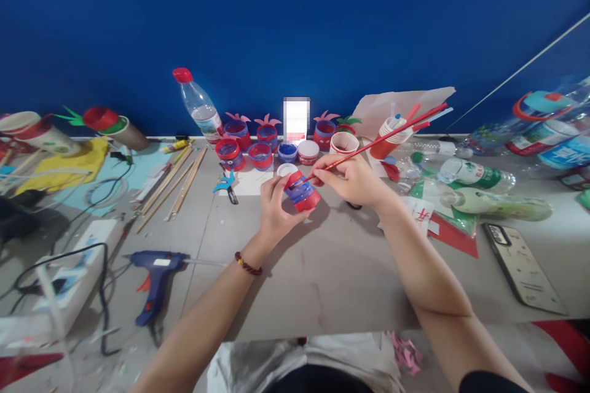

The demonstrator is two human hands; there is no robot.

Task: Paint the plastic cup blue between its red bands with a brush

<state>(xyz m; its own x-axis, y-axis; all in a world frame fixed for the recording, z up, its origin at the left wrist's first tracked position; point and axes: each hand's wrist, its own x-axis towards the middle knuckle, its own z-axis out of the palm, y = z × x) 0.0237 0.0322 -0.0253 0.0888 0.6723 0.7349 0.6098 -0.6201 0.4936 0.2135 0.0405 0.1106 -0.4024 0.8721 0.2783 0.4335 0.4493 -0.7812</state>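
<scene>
My left hand is closed around a small cup painted red with a blue-purple band, which it holds tilted above the table. In my right hand is a long red paintbrush, pinched near its bristle end. Its tip meets the cup's painted side. Just behind the cup lies a round white lid. Farther back stand an open jar of blue paint and a jar with a pale top. Several similar painted cups stand around them, some with leaf-shaped paper tops.
A blue glue gun and a white power strip with cables lie at left. Wooden sticks lie beyond them. Plastic bottles and a phone occupy the right side. A blue wall rises behind the table.
</scene>
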